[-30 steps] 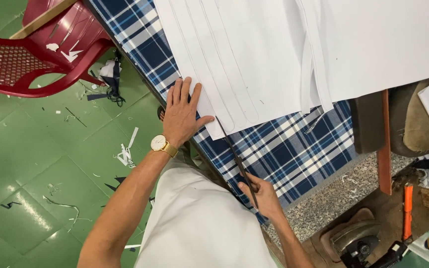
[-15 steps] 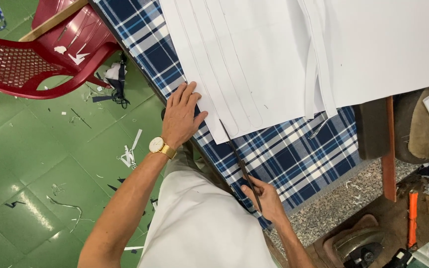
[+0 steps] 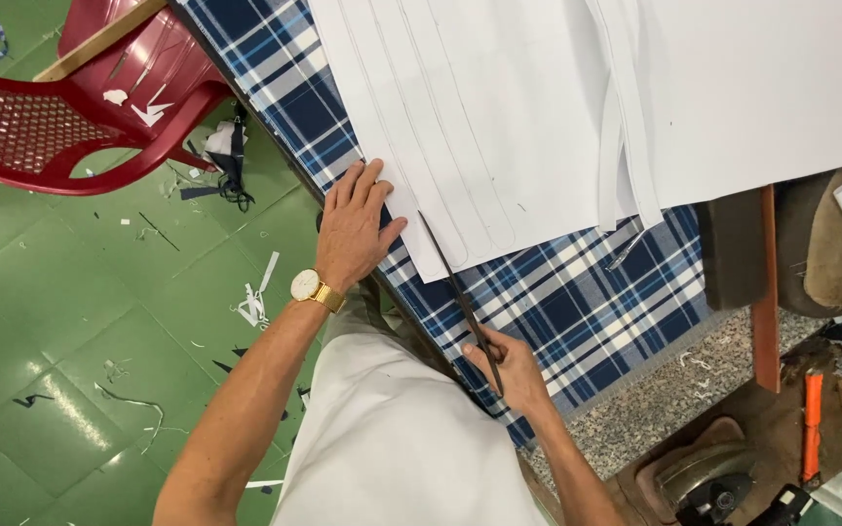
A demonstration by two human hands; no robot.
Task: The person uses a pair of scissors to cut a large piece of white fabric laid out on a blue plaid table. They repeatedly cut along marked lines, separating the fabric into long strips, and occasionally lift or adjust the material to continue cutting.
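- The table (image 3: pixel 577 302), covered in a blue, white and black plaid cloth, runs slantwise across the view and serves as the landmark
- A big white sheet (image 3: pixel 499 117) lies flat on the table, its near edge stopping short of the table's near edge; thin pencil lines run its length, marking narrow strips with rounded ends, and a few strips already cut free lie loose on its right part
- A red plastic chair (image 3: pixel 70 107) stands on the green floor to the left of the table, paper scraps on its seat
- The left hand (image 3: pixel 355 226), a gold wristwatch (image 3: pixel 306 286) on its wrist, lies flat with fingers spread at the table's left edge, pressing down the sheet's near left corner
- The right hand (image 3: pixel 509 368), over the table's near edge, is clamped round the handles of long dark scissors (image 3: pixel 460 297), whose blades reach up to the sheet's near edge at one pencilled line; I cannot tell if the blades are parted
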